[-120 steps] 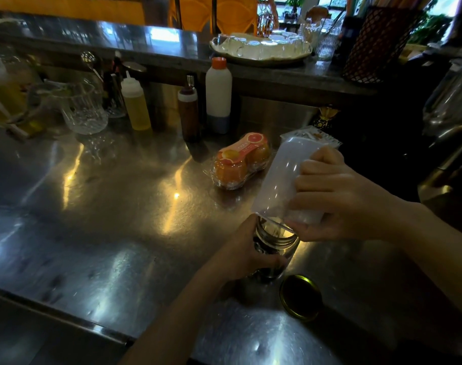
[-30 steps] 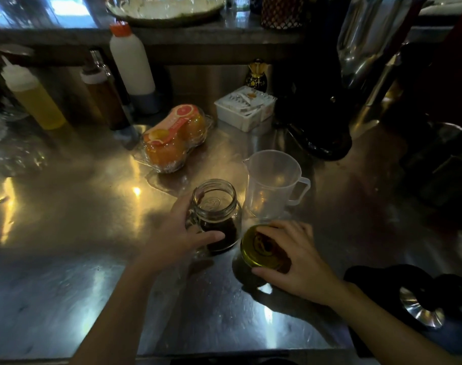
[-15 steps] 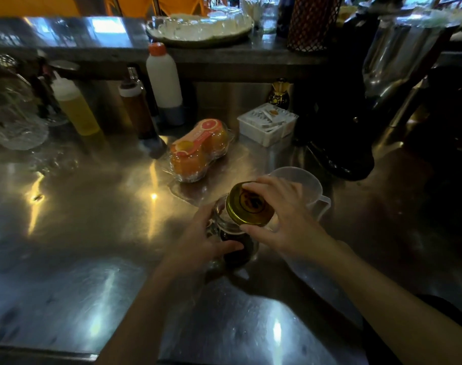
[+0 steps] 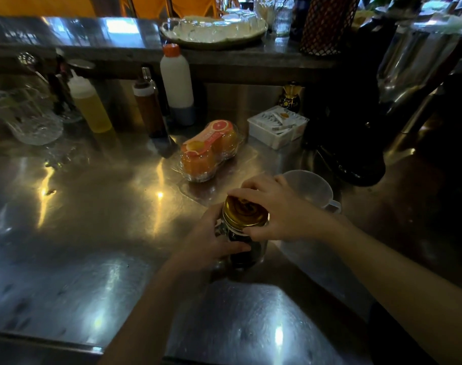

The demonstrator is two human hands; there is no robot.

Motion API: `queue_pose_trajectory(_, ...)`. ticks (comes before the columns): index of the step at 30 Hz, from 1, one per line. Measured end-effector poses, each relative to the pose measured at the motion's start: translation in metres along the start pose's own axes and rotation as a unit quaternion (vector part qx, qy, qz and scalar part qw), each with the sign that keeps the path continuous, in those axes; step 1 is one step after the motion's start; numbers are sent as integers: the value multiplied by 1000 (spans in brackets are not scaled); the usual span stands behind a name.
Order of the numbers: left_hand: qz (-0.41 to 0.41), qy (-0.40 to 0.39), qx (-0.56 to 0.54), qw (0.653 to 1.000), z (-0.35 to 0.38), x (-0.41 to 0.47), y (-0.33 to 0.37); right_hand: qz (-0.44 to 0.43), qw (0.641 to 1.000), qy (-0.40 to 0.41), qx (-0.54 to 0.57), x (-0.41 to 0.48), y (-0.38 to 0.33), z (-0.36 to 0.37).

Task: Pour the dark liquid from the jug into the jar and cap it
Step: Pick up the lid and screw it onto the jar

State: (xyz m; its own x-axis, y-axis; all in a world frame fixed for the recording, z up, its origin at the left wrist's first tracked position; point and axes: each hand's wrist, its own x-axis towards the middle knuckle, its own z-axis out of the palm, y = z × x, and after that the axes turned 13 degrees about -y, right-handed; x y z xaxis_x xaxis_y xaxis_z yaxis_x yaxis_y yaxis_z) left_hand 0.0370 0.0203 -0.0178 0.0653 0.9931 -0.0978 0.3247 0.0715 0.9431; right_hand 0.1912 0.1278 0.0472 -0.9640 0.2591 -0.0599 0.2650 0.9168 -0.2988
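A small glass jar (image 4: 247, 252) holding dark liquid stands on the steel counter (image 4: 92, 219). My left hand (image 4: 211, 241) wraps its left side. A gold metal lid (image 4: 244, 213) sits on the jar's mouth, and my right hand (image 4: 280, 209) grips the lid's rim from the right and far side. The clear plastic jug (image 4: 310, 187) stands upright and empty just behind my right hand, its handle pointing right.
A plastic pack of oranges (image 4: 210, 151) lies behind the jar. A white box of sachets (image 4: 277, 127) and a black machine (image 4: 356, 122) stand at the right rear. Squeeze bottles (image 4: 92, 106), a white bottle (image 4: 177, 80) and a glass bowl (image 4: 34, 127) line the back left.
Four seconds ago my right hand was tipping the jug over the jar. It then set the jug down, picked the lid off the counter and brought it onto the jar's mouth.
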Motion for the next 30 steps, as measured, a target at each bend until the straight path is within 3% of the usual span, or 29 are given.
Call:
queue_pose_trajectory(7, -24, -42, 11, 999, -9, 3, -1, -14, 993, -114, 21, 11, 9, -21)
queue_pose_trajectory(12, -34, -49, 17, 998, -11, 3, 1, 63, 985, -101, -127, 18, 1, -25)
queue_pose_trajectory(15, -29, -52, 7, 998, -10, 1, 4, 46, 983, -158, -79, 18, 0, -27)
queue_pose_trajectory(18, -14, -47, 7, 999, -9, 0, 5, -25, 976, -217, -25, 17, -4, -37)
queue_pose_trajectory(22, -12, -49, 2, 999, -9, 0, 6, -44, 973, -224, -20, 21, -9, -42)
queue_pose_trajectory(27, -12, -42, 8, 999, -5, 1, 7, 11, 977, -181, -114, 31, -14, -31)
queue_pose_trajectory(30, -10, -21, 12, 1000, -3, 1, 5, -14, 974, -221, -51, 29, -10, -35)
